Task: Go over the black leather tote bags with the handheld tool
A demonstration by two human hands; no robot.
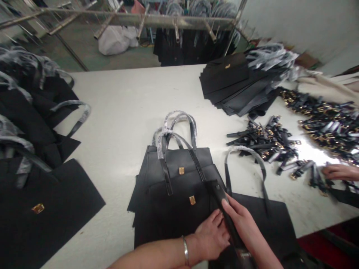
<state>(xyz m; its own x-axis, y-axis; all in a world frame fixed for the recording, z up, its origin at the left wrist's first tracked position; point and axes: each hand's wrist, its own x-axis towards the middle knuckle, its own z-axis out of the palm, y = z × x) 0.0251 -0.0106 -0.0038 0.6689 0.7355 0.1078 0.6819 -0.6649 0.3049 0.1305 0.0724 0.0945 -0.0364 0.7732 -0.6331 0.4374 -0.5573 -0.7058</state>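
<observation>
The right hand [246, 226] lies along a black strap [224, 207], fingers together and curled over it, the fingertips reaching toward the strap's far end. The left hand [211, 235], a bangle [185, 251] at the wrist, presses fingers-down against the near edge of the same strap from its left side, so both hands meet on it. The strap's long axis runs diagonally, from its far end near the handbags down and to the right toward the person's body, where a metal buckle [244, 256] shows below the right wrist. It lies across the right edge of a stack of black handbags [174, 186] with gold clasps, and a further flat bag [273, 216] lies just right of it on the white surface [123, 112]. Farther right, well apart, sits a heap of loose buckled straps [266, 140], where another person's hand [338, 172] rests. More bags are piled at the left edge [42, 186] and far right [235, 86].
</observation>
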